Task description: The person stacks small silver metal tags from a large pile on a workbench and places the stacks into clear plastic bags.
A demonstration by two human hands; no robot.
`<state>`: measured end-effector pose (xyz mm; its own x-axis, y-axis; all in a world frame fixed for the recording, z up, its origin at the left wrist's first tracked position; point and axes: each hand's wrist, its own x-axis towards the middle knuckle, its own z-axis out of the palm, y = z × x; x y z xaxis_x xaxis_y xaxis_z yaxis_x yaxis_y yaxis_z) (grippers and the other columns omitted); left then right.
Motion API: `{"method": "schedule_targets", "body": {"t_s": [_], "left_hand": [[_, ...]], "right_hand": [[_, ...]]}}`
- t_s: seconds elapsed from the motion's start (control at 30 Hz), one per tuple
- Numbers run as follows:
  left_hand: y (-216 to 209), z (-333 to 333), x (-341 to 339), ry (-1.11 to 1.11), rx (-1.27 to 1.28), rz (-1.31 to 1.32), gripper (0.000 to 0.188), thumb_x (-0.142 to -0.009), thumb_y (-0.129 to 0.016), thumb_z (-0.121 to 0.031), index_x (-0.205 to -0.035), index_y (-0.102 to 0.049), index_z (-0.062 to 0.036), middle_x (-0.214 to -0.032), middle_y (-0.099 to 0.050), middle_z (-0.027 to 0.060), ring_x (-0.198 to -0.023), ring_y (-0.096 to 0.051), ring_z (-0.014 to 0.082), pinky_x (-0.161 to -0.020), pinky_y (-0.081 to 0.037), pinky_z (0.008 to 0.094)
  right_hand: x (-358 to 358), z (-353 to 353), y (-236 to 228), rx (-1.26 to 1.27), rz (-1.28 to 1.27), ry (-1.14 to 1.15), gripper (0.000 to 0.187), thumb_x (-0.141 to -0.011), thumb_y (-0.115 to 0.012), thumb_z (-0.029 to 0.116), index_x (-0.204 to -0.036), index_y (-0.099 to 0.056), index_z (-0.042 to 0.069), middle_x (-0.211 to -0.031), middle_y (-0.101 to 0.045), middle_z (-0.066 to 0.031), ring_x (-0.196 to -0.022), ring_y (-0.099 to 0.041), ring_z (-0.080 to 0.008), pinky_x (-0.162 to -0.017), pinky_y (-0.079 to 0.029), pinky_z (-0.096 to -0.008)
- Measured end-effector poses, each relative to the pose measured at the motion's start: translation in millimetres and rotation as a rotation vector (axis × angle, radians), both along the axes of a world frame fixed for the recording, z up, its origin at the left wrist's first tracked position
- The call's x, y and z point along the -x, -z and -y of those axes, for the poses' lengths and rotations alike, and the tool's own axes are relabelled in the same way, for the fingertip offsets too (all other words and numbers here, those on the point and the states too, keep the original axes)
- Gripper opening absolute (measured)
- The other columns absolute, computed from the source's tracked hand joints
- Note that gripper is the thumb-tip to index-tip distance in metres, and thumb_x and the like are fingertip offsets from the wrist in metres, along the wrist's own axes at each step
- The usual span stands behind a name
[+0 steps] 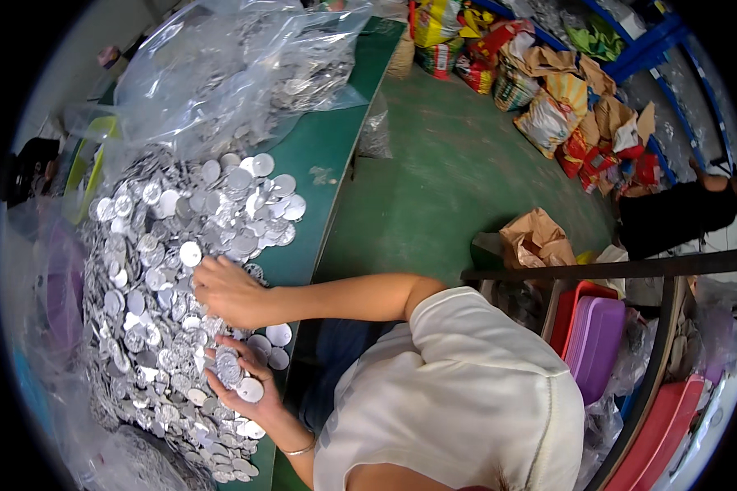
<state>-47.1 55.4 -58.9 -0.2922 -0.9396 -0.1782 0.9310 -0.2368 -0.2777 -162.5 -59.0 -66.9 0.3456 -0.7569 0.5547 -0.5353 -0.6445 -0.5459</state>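
Observation:
A big heap of round silver metal discs (164, 245) covers a green table (327, 147). My left hand (239, 383), with a thin bracelet on the wrist, lies palm up at the near edge of the heap and cups a small stack of discs (231, 368). My right hand (228, 290) rests palm down on the heap a little farther in. Its fingertips curl into the discs, so a grip cannot be made out. A few loose discs (272, 344) lie on the bare table between the two hands.
A clear plastic bag of more discs (237, 65) lies at the table's far end. On the green floor (450, 180) are colourful sacks and brown paper (565, 106). Purple and red plastic trays (594, 335) stand at the right, and another person (680, 213) sits beyond them.

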Motion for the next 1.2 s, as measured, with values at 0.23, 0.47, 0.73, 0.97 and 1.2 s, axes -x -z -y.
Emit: {"method": "schedule_targets", "body": {"t_s": [0.23, 0.47, 0.73, 0.97, 1.2], "left_hand": [[-16, -7, -6, 0.039, -0.072, 0.052, 0.031, -0.083, -0.053, -0.019, -0.107, -0.042, -0.0032, -0.094, -0.046, 0.0012, -0.079, -0.044, 0.0094, -0.041, -0.037, 0.0204], [-21, -20, -4, -0.023, -0.234, 0.100, 0.017, -0.080, -0.054, -0.012, -0.096, -0.049, -0.0119, -0.095, -0.045, 0.0088, -0.072, -0.044, 0.0138, -0.035, -0.035, 0.0182], [-18, -27, -3, -0.050, -0.233, 0.145, 0.013, -0.080, -0.055, -0.014, -0.091, -0.050, -0.0115, -0.091, -0.045, 0.0079, -0.070, -0.042, 0.0135, -0.033, -0.033, 0.0162], [-15, -34, -5, -0.072, -0.238, 0.145, 0.015, -0.080, -0.055, -0.013, -0.093, -0.049, -0.0113, -0.092, -0.045, 0.0090, -0.070, -0.043, 0.0139, -0.033, -0.032, 0.0164], [-13, -34, -4, -0.070, -0.249, 0.132, 0.009, -0.081, -0.053, -0.012, -0.090, -0.055, -0.0101, -0.093, -0.047, 0.0093, -0.070, -0.042, 0.0140, -0.033, -0.032, 0.0163]], "right_hand": [[3, -1, -4, -0.071, 0.278, -0.084, 0.014, -0.072, -0.060, 0.009, -0.084, -0.054, 0.004, -0.079, -0.052, -0.0108, -0.078, -0.053, -0.0308, -0.066, -0.044, -0.0392], [37, -15, -27, -1.036, 1.085, -0.274, 0.034, -0.087, -0.053, 0.013, -0.117, -0.045, 0.001, -0.083, -0.051, -0.0024, -0.070, -0.056, -0.0118, -0.049, -0.042, -0.0217], [-4, -16, -26, -0.283, -0.086, -0.136, 0.029, -0.074, -0.067, 0.018, -0.097, -0.059, 0.003, -0.077, -0.054, -0.0064, -0.065, -0.054, -0.0225, -0.056, -0.041, -0.0311], [-1, -4, -24, -0.298, -0.078, -0.058, 0.018, -0.069, -0.070, 0.020, -0.070, -0.058, 0.006, -0.075, -0.055, -0.0084, -0.065, -0.056, -0.0301, -0.054, -0.041, -0.0390], [5, -2, -20, -0.150, -0.066, 0.105, 0.016, -0.073, -0.067, 0.020, -0.075, -0.058, 0.005, -0.079, -0.056, -0.0080, -0.061, -0.056, -0.0312, -0.054, -0.042, -0.0405]]}}
